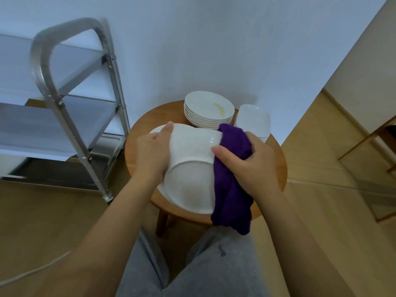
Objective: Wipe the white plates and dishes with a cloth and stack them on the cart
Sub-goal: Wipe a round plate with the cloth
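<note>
My left hand grips the left rim of a white plate, which I hold tilted with its underside toward me above the round wooden table. My right hand holds a purple cloth wrapped over the plate's right edge, thumb pressing on the plate's back. Behind it, a stack of several round white plates stands on the table, the top one bearing a yellowish smear. A stack of square white dishes sits to its right.
A steel cart with shelves stands to the left of the table, against the white wall. Another white plate's rim shows behind my left hand. A wooden frame lies on the floor at the right. My grey-trousered knees are below.
</note>
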{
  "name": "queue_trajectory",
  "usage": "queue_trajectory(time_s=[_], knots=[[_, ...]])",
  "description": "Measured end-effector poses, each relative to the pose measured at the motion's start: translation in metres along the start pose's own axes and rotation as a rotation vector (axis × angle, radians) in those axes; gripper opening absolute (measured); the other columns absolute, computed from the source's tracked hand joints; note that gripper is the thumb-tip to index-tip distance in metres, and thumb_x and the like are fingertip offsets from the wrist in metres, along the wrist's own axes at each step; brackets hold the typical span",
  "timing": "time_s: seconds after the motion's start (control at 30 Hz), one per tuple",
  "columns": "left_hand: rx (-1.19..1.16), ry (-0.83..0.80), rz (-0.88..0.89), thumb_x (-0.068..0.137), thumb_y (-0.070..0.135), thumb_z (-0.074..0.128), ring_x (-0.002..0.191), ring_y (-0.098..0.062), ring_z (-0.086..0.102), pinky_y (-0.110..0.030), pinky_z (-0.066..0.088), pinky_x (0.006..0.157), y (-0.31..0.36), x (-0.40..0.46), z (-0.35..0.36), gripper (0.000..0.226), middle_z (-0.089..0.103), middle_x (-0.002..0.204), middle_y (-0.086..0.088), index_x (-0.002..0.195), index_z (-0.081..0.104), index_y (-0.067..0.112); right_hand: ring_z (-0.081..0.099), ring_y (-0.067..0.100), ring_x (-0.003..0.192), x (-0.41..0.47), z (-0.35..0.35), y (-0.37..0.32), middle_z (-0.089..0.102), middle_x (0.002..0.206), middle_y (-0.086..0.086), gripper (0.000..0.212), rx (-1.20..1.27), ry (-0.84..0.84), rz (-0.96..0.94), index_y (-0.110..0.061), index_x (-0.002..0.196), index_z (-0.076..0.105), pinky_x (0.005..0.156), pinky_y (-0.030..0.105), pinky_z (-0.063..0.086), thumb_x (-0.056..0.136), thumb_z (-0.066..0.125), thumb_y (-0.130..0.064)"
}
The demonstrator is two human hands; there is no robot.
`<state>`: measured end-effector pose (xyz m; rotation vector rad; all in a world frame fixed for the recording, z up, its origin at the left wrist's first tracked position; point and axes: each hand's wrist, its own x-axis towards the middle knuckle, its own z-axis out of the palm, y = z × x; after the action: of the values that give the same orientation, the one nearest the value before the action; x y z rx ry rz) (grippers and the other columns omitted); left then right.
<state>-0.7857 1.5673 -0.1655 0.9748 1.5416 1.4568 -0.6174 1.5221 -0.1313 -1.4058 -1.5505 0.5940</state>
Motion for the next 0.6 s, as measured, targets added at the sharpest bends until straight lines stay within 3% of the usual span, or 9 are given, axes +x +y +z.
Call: queue_trajectory(time_s=[0.03,0.1,0.23,0.3,0.4,0.43,0.5,0.57,0.6], knots=[[-0.062,0.036,-0.09,0.086,0.048,0.056,0.08,-0.023,0.062,-0.039,0.053,0.073,-0.002,0.001,0.0,0.031,0.062,0.077,-0.001,0.075,0.058,0.019,0.055,-0.015,0.075,-0.002,-0.002,0.003,0.059,0.072,-0.024,0.035,0.076,0.049,0.021,-0.041,0.082,0.051,0.052,0.005,0.044,0.059,0.069,-0.061],[-0.125,0.07,-0.206,0.086,0.047,0.056,0.081,-0.019,0.061,-0.033,0.049,0.064,-0.01,-0.004,0.001,0.028,0.064,0.084,0.0,0.088,0.061,0.02,0.056,-0.014,0.07,-0.004,-0.006,0.008,0.059,0.072,-0.019,0.031,0.148,0.138,0.033,-0.035,0.081,0.054,0.051,0.004,0.043,0.061,0.071,-0.052],[-0.462,0.11,-0.498,0.078,0.031,0.065,0.07,-0.019,0.067,-0.032,0.055,0.059,-0.03,-0.026,0.005,0.009,0.071,0.07,0.003,0.076,0.068,0.023,0.061,-0.002,0.065,-0.011,-0.008,0.021,0.065,0.068,-0.015,0.026,0.383,0.242,0.137,-0.021,0.082,0.062,0.055,0.014,0.049,0.072,0.075,-0.041],[-0.601,0.094,-0.607,0.074,0.024,0.064,0.064,-0.02,0.068,-0.034,0.056,0.056,-0.042,-0.035,0.009,0.014,0.072,0.066,0.002,0.062,0.071,0.022,0.063,0.001,0.065,-0.016,-0.004,0.026,0.066,0.068,-0.015,0.021,0.425,0.295,0.166,-0.021,0.08,0.063,0.056,0.016,0.05,0.075,0.074,-0.038],[-0.591,0.006,-0.68,0.078,0.026,0.061,0.08,-0.025,0.069,-0.041,0.057,0.072,-0.05,-0.048,0.01,0.014,0.074,0.082,-0.002,0.079,0.072,0.019,0.063,0.002,0.062,-0.013,-0.01,0.028,0.066,0.065,-0.012,0.02,0.405,0.293,0.208,-0.021,0.073,0.063,0.054,0.016,0.05,0.076,0.074,-0.037],[-0.496,-0.031,-0.626,0.083,0.03,0.058,0.084,-0.025,0.068,-0.04,0.057,0.075,-0.049,-0.047,0.007,0.016,0.074,0.084,-0.003,0.085,0.07,0.019,0.064,0.002,0.061,-0.009,-0.017,0.026,0.067,0.064,-0.011,0.022,0.4,0.278,0.231,-0.021,0.071,0.063,0.053,0.017,0.05,0.075,0.075,-0.039],[-0.164,-0.07,-0.348,0.094,0.044,0.044,0.083,-0.021,0.065,-0.035,0.054,0.072,-0.04,-0.034,-0.001,0.031,0.07,0.079,-0.001,0.079,0.063,0.024,0.066,0.007,0.064,0.0,-0.03,0.022,0.067,0.064,-0.009,0.035,0.305,0.256,0.242,-0.021,0.066,0.062,0.055,0.026,0.054,0.065,0.076,-0.053],[0.038,-0.093,-0.028,0.096,0.052,0.031,0.076,-0.005,0.059,-0.026,0.045,0.064,-0.012,-0.021,-0.004,0.041,0.061,0.073,0.013,0.07,0.055,0.03,0.066,0.013,0.067,0.008,-0.035,0.01,0.067,0.066,-0.006,0.047,0.088,0.186,0.176,-0.024,0.066,0.064,0.061,0.039,0.056,0.054,0.07,-0.069],[0.108,-0.132,0.099,0.095,0.054,0.031,0.068,0.005,0.054,-0.021,0.041,0.061,0.003,-0.018,0.0,0.043,0.056,0.066,0.018,0.066,0.051,0.03,0.064,0.009,0.063,0.01,-0.033,0.001,0.066,0.063,-0.008,0.047,0.016,0.137,0.123,-0.027,0.064,0.063,0.058,0.036,0.055,0.052,0.066,-0.072]])
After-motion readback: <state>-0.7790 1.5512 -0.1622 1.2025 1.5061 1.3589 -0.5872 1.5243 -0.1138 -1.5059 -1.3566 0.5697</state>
